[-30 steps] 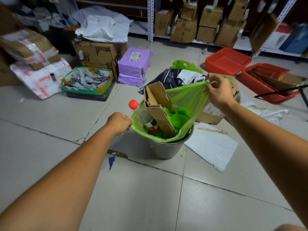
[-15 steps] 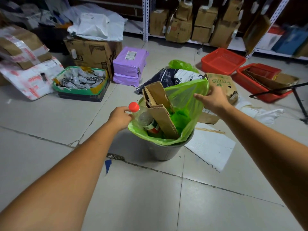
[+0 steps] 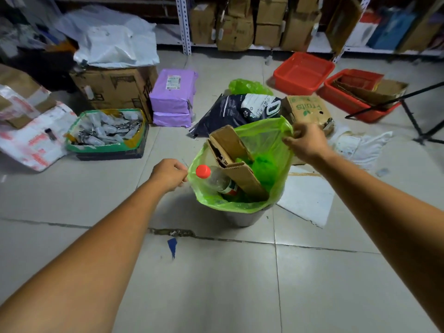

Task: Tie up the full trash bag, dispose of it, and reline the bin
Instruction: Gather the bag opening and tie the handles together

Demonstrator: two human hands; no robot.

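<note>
**Desk:** Where was the bag when you looked?

**Operator:** The trash bag (image 3: 264, 138) sat in the grey bin (image 3: 242, 218) on the floor (image 3: 216, 284); its near rim was folded over the bin's edge and its far side stood raised. My right hand (image 3: 306, 143) had its fingers curled on that raised rim, pinching the film; my left hand (image 3: 169, 174) was closed at the left rim, and I took it to be pinching the edge there, though the fingertips were hard to make out.

**Desk:** How did you expect it to handle?

**Operator:** Thin, soft, slippery film, I judged; light in itself, but loaded. A stiff cardboard piece (image 3: 236, 159) stood up past the rim, and a bottle (image 3: 217, 180) with a red cap leaned beside it. Those cardboard corners could tear the plastic; so I reckoned the hold belonged on the gathered rim, both sides drawn together above the cardboard, not on the stretched wall.

**Desk:** Anything in the way?

**Operator:** A white sheet (image 3: 305, 200) lay just right of the bin; a fruits box (image 3: 306, 109) and a dark pouch (image 3: 240, 109) were close behind it; purple parcels (image 3: 174, 92) and a green-edged tray (image 3: 108, 133) lay further left; a red basket (image 3: 304, 73) and a black tripod leg (image 3: 413, 116) stood off to the right. A straight lift looked clear to me; the protruding cardboard was the real obstacle to closing the mouth.
</note>
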